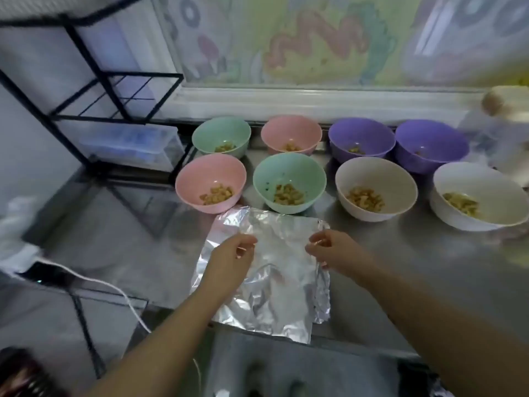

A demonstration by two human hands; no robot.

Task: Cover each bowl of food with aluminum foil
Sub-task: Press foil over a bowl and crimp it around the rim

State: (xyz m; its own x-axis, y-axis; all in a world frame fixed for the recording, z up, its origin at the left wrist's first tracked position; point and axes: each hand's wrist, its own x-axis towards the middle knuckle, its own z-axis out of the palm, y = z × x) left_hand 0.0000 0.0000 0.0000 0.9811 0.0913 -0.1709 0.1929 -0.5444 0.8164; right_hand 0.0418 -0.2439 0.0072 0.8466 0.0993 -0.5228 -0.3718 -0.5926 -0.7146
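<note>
Pinches a crinkled aluminum foil sheet [274, 285] at 6 o'clock on the steel counter [400, 253]: left hand [232, 257] curled narrow on its far-left part, right hand [329, 250] nipping the right edge. Faces eight uncovered bowls from 11 to 3 o'clock. Front row, just beyond the foil: front pink bowl [210, 173], front green bowl [289, 170], front white bowl [375, 176], far-right white bowl [481, 184]. Behind: back green bowl [221, 133], back pink bowl [291, 131], left purple bowl [361, 136], right purple bowl [430, 141]. Keeps a black wire rack [114, 90] and clear plastic box [131, 146] at 10 o'clock, a white cable [114, 290] at 8.
</note>
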